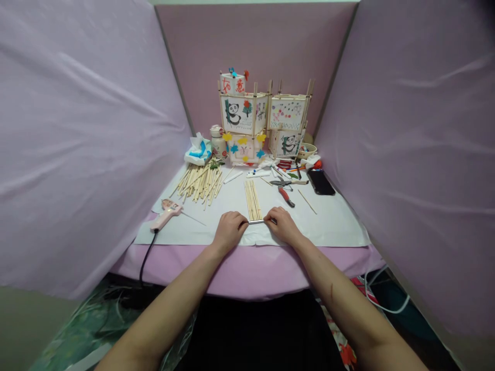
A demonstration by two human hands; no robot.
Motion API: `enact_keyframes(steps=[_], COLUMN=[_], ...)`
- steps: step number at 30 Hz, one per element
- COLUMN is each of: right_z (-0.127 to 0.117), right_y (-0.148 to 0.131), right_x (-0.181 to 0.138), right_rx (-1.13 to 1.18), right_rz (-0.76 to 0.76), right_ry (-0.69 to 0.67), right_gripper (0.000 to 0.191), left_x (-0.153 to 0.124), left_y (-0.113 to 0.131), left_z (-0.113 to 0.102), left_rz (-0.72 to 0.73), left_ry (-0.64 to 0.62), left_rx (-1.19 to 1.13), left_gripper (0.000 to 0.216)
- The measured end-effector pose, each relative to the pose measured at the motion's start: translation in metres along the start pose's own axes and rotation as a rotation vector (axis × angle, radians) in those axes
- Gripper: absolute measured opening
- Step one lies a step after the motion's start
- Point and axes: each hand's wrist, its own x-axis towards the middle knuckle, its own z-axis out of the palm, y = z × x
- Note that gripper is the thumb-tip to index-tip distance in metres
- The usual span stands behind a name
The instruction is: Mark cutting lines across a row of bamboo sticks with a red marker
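Several thin wooden sticks (253, 200) lie side by side on the white sheet, their near ends lined up. A slim silvery bar (256, 222) lies across those near ends; its exact kind does not show. My left hand (231, 228) pinches the bar's left end with closed fingers. At the other end, my right hand (282, 224) has its fingers closed on the same bar. Just beyond my right hand, red-handled pruning shears (285, 196) rest with the handles towards me. A single loose stick (307, 201) lies to the right.
Left stand a pile of wooden sticks (201, 183) and a pink glue gun (167, 214) with a black cord. Paper lanterns with panda drawings (242, 116) rise at the back, beside a bottle (217, 141) and tissue pack (198, 150). A phone (320, 182) lies right. Pink cloth walls enclose the table.
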Motion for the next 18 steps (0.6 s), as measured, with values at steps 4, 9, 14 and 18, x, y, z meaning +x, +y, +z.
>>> enact_keyframes(steps=[4, 9, 14, 18], right_z=[0.0009, 0.0015, 0.0011, -0.0007], right_y=[0.0009, 0.0016, 0.0004, -0.0017], right_x=[-0.0002, 0.0003, 0.0011, -0.0063], right_rx=[-0.003, -0.004, -0.006, -0.004], right_rz=[0.001, 0.002, 0.008, -0.003], right_ry=[-0.004, -0.004, -0.001, -0.016], right_gripper=[0.016, 0.017, 0.017, 0.017], left_x=[-0.0003, 0.0008, 0.0027, -0.0051], left_y=[0.0004, -0.0001, 0.0007, 0.0063], left_z=[-0.0002, -0.0003, -0.0017, -0.0048], left_rz=[0.003, -0.004, -0.011, 0.008], left_ry=[0.004, -0.01, -0.009, -0.03], left_rx=[0.0, -0.001, 0.004, -0.008], left_gripper=[0.01, 0.01, 0.01, 0.01])
